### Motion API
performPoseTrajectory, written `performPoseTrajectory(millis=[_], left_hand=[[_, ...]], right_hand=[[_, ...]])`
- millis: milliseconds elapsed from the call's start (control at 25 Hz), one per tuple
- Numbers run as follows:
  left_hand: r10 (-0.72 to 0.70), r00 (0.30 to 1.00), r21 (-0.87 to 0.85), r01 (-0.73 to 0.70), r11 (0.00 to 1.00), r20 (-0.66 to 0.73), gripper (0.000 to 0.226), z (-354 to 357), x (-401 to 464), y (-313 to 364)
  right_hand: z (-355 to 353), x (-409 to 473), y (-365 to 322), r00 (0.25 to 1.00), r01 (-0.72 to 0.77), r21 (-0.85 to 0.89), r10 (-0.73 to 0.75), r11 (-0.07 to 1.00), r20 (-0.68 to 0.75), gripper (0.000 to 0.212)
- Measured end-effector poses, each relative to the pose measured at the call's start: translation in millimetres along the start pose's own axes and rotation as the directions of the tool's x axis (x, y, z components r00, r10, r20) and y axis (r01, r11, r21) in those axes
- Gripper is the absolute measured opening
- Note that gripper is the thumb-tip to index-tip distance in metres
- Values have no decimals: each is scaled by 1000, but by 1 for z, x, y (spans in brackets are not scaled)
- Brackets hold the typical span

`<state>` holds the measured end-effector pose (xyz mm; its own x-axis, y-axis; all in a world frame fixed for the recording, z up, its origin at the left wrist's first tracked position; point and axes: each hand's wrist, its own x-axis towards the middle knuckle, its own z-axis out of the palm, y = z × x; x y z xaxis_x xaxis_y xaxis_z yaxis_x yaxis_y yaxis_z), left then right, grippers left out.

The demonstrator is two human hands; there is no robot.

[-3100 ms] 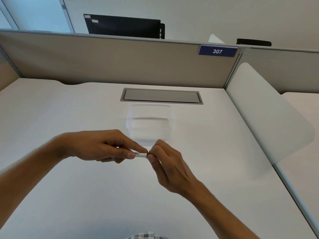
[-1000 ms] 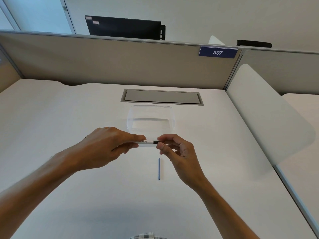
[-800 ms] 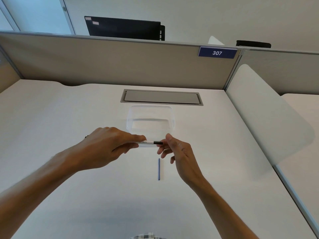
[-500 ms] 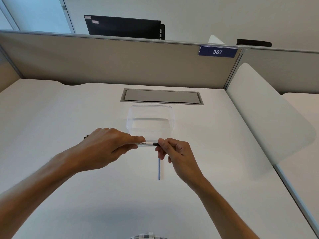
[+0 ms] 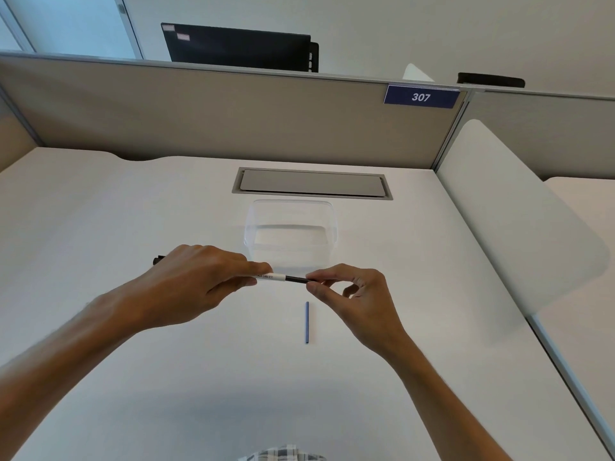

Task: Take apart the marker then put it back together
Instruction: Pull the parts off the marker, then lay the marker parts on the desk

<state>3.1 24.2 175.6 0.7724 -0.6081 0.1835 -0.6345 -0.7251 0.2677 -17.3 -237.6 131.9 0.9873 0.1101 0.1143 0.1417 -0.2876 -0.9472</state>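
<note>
The marker [image 5: 274, 277] is a thin white barrel with black print, held level above the white desk. My left hand [image 5: 196, 284] is shut around its left part, and a black end [image 5: 158, 260] sticks out past my knuckles. A thin black rod [image 5: 296, 278] comes out of the barrel's right end, and my right hand [image 5: 352, 294] pinches its tip between thumb and forefinger. A slim blue stick [image 5: 307, 322] lies alone on the desk just below my hands, pointing away from me.
A clear plastic tub [image 5: 291, 232] stands just behind my hands. A grey cable flap [image 5: 311, 183] is set into the desk behind it. Beige partitions [image 5: 199, 118] close the back, and a white divider [image 5: 519, 221] runs along the right side.
Three seconds ago both hands held the marker close together and no blue stick lay on the desk. Over the last second my right hand regripped the black rod, which now shows further out of the barrel.
</note>
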Motion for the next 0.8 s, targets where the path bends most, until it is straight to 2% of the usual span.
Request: performPoseTrajectory(millis=[280, 480, 640, 800], left_hand=[[13, 1000, 129, -14, 992, 8, 39, 6, -4, -11], [-22, 999, 106, 26, 994, -39, 35, 4, -7, -14], [-107, 994, 31, 107, 994, -17, 38, 8, -9, -16], [-131, 991, -39, 132, 990, 30, 48, 9, -10, -17]], right_hand=[[8, -4, 15, 1000, -16, -157, 19, 987, 14, 6], [31, 0, 45, 981, -144, -201, 113, 969, -160, 5], [66, -6, 66, 963, -171, -510, 33, 843, -269, 11], [99, -6, 90, 977, -84, -688, -78, 721, -201, 12]])
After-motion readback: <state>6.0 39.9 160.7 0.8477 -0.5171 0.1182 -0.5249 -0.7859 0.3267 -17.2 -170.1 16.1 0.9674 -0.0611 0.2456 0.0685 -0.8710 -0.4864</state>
